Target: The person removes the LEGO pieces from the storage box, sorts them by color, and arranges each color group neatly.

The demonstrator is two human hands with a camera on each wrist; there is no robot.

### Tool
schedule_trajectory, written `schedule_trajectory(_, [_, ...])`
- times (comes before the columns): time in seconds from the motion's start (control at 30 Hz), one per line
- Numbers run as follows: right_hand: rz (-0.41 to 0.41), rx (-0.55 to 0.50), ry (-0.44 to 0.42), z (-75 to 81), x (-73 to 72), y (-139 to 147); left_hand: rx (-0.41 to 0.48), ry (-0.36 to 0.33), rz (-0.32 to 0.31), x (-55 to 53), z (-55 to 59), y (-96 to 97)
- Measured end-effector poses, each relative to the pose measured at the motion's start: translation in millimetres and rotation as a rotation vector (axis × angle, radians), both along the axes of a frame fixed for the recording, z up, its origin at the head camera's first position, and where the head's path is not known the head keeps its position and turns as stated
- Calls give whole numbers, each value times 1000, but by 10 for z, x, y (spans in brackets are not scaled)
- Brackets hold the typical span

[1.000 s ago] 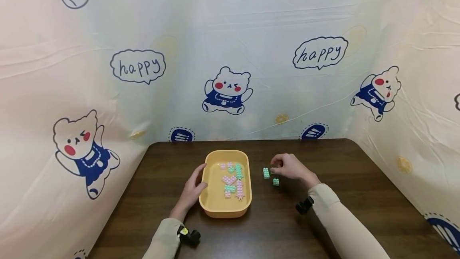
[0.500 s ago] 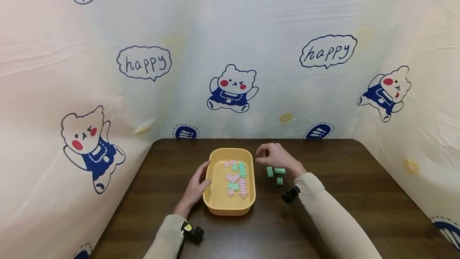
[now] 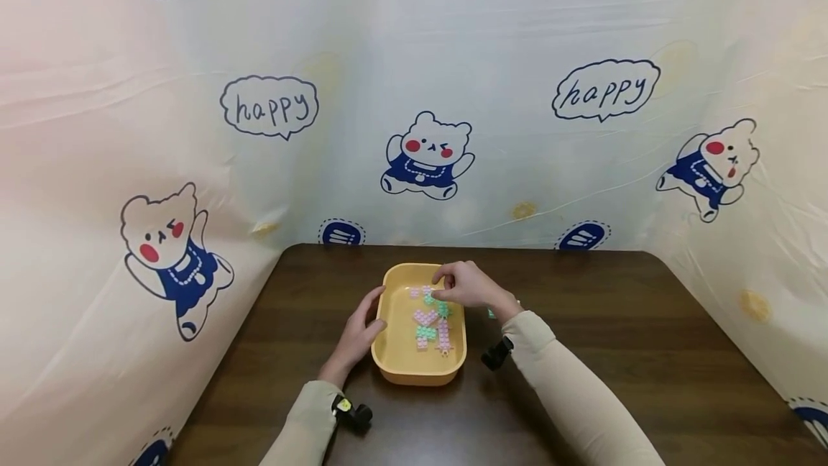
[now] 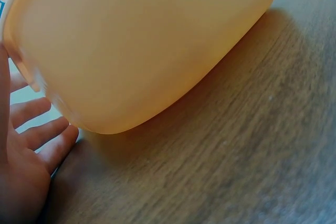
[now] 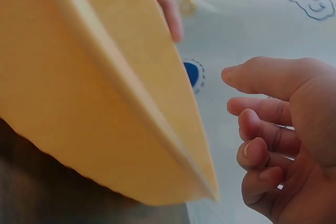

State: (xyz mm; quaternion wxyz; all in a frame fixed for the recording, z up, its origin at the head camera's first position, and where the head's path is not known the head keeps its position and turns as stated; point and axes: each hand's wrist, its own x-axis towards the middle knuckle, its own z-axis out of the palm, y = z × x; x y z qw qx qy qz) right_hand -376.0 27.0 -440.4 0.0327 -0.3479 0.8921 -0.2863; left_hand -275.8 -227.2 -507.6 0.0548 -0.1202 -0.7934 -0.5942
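Note:
The yellow tray (image 3: 414, 378) holds several pink and green toy bricks, among them a long pink piece (image 3: 443, 336), a green brick (image 3: 426, 332) and a pink V-shaped group (image 3: 425, 317). My left hand (image 3: 354, 336) holds the tray's left rim, thumb over the edge and fingers along the outer wall (image 4: 142, 51). Above the tray's far right corner is my right hand (image 3: 471, 285). In the right wrist view, my right hand (image 5: 283, 135) shows thumb and index finger apart, the other fingers loosely bent, nothing between them.
On the brown table (image 3: 582, 329), a green brick (image 3: 491, 313) right of the tray is mostly hidden by my right wrist. A printed cloth (image 3: 504, 135) hangs behind the table and along its sides.
My right hand has moved left from beside the green bricks to over the tray. Those bricks stayed on the table. My left hand keeps its place at the tray; the view has shifted slightly.

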Motion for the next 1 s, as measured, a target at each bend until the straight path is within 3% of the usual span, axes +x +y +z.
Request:
schedule_trajectory(0.57, [82,65,-21,-134,217,-102,-15,-33,13,-16,12,7])
schedule_trajectory(1.0, [154,266,42,-125,303,-195,11,18,1,-23,-9,15])
